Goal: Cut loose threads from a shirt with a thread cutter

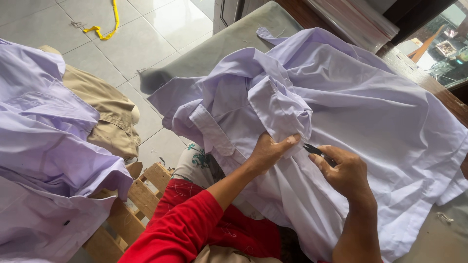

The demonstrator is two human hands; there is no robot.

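The left hand (269,150) pinches a fold of the lilac shirt (341,112) spread over the surface, while the right hand (343,170), just beside, grips small dark snips (316,152) pointing left toward that fold.

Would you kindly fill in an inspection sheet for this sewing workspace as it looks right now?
Surface: grey-green padded table, mostly covered by cloth.
Job's things: lilac shirt spread over the table; small dark snips at a fold.
Clutter: lilac garment pile and khaki garment at left; yellow tape on the floor.
Grippers: left hand pinches the shirt fold; right hand holds the snips.
Cables: nothing seen.
Surroundings: tiled floor, wooden slatted seat.
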